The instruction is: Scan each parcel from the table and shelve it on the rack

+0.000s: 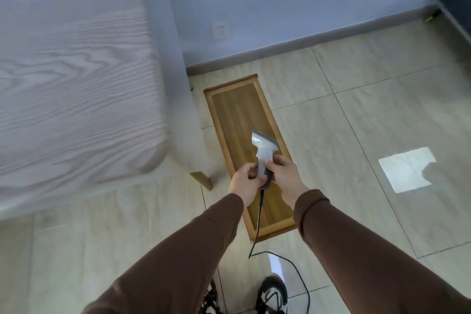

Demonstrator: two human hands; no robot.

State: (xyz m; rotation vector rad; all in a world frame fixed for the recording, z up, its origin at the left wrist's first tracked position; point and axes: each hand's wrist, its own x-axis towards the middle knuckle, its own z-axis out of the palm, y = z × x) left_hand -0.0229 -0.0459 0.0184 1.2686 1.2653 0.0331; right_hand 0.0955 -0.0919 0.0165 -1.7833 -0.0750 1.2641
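Both hands, left hand (246,178) and right hand (285,173), grip the scanner (263,153) handle above a wooden tray (230,109) on the floor.

A narrow wooden rack (237,109) is set on the tiled floor (356,115), beside a table (76,71) covered by a pink cloth.

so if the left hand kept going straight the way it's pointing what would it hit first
The left hand points up-right in the picture and already grips the scanner handle, so it would meet the right hand on the other side first. Depth is unclear from this single view.
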